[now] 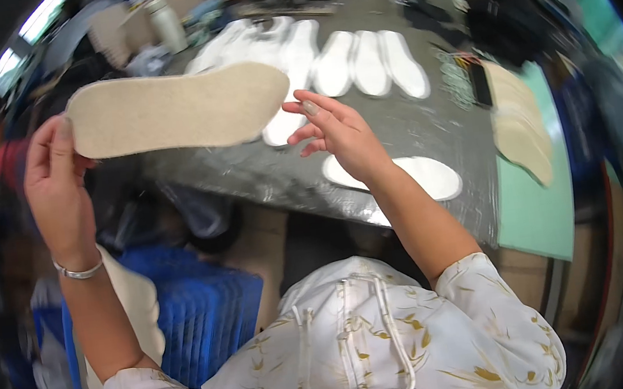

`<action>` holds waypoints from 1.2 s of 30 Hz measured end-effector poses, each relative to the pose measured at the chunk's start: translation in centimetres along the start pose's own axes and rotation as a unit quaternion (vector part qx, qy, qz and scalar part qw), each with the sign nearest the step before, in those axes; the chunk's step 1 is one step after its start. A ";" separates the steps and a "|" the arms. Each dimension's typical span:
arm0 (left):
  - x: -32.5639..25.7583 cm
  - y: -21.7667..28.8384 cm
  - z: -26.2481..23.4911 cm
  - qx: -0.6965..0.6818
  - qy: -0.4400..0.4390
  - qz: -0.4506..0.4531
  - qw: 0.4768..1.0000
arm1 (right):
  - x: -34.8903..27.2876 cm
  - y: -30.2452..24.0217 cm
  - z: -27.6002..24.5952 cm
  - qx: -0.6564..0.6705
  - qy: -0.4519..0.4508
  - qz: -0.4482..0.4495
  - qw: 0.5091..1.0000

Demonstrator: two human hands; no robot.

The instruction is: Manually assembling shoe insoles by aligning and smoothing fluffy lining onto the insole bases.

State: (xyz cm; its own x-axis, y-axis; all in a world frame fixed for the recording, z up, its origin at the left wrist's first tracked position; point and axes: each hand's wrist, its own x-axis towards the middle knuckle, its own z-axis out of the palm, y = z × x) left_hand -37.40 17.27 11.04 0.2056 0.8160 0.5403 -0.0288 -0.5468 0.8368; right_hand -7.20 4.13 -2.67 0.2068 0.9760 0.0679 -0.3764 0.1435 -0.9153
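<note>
A beige shoe insole (179, 111) is held up level over the table's left front part. My left hand (57, 161) pinches its left end between thumb and fingers. Close to its right end is my right hand (334, 130), fingers apart, with nothing visibly held; whether a fingertip touches the insole I cannot tell. Below my right forearm a white insole (427, 177) lies on the dark table (246, 173), partly covered by the arm. Farther back, several white insoles (370, 65) lie in rows, some hidden behind the beige one.
At the right, a stack of beige insoles (515, 116) rests on a pale green board (539, 216), beside a dark phone-like object (480, 86) and a tangle of pale string (457, 81). A bottle (166, 25) stands far left. Blue crates (197, 308) sit below the table's left side.
</note>
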 end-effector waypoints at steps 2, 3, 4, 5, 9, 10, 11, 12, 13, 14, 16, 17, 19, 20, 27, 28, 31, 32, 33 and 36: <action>-0.1 -2.4 6.1 -0.092 -0.051 -0.064 0.992 | -2.7 -0.3 -5.9 0.000 0.060 0.004 0.998; -0.1 -3.7 8.8 -0.123 -0.079 -0.077 0.986 | -4.2 -0.5 -8.1 0.009 0.087 0.015 0.996; -0.6 -4.9 11.1 -0.147 -0.103 -0.092 0.979 | -5.9 -0.6 -9.5 0.005 0.145 0.001 0.989; -0.9 -5.6 13.3 -0.170 -0.133 -0.107 0.971 | -6.9 -0.6 -10.8 -0.015 0.210 0.007 0.978; -2.3 -6.0 20.0 -0.195 -0.186 -0.133 0.954 | -8.2 0.9 -15.5 0.009 0.294 0.064 0.954; -2.4 -5.6 21.2 -0.193 -0.190 -0.136 0.953 | -8.0 1.2 -16.2 0.029 0.283 0.096 0.954; -2.4 -5.1 22.1 -0.194 -0.200 -0.127 0.952 | -7.6 1.5 -16.6 0.035 0.275 0.109 0.955; -2.4 -4.7 22.8 -0.194 -0.194 -0.135 0.952 | -7.3 1.7 -16.9 0.045 0.270 0.118 0.954; -2.3 -4.7 23.0 -0.205 -0.200 -0.140 0.948 | -7.0 2.0 -17.2 0.089 0.242 0.107 0.960; -2.0 -4.8 22.9 -0.215 -0.205 -0.145 0.944 | -6.7 2.2 -17.5 0.132 0.212 0.095 0.964; -2.0 -5.3 22.8 -0.224 -0.212 -0.155 0.939 | -6.4 2.3 -18.3 0.169 0.192 0.074 0.964; -2.2 -5.5 22.8 -0.225 -0.189 -0.175 0.940 | -6.6 2.2 -18.7 0.182 0.204 0.028 0.961; -2.6 -6.6 22.6 -0.225 -0.164 -0.208 0.938 | -7.5 1.5 -19.8 0.191 0.234 -0.023 0.953; -3.0 -7.3 22.5 -0.224 -0.165 -0.211 0.937 | -8.3 0.9 -20.2 0.181 0.239 -0.031 0.953; -7.3 -13.1 23.2 -0.187 -0.181 -0.305 0.916 | -13.0 -3.2 -22.9 -0.024 0.307 0.032 0.951; -7.8 -13.7 23.5 -0.189 -0.185 -0.311 0.913 | -13.5 -3.6 -22.9 -0.067 0.305 0.054 0.948; -9.1 -14.7 24.0 -0.151 -0.209 -0.336 0.906 | -14.5 -4.2 -23.2 -0.159 0.332 0.062 0.928; -9.4 -14.9 24.2 -0.150 -0.213 -0.344 0.902 | -14.8 -4.2 -23.3 -0.225 0.329 0.055 0.915; -9.5 -14.9 24.5 -0.105 -0.214 -0.336 0.911 | -15.2 -4.6 -23.3 -0.257 0.353 0.076 0.897; -10.2 -16.1 24.4 -0.054 -0.233 -0.325 0.915 | -16.2 -5.1 -24.1 -0.265 0.346 0.119 0.892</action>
State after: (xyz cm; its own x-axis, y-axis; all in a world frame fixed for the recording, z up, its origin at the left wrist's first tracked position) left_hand -15.14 13.21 -10.10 0.6076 0.7798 -0.1504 0.1559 0.0686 0.9854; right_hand 13.11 -16.32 -8.69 0.7550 0.6076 -0.2468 -0.0418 -0.3309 -0.9427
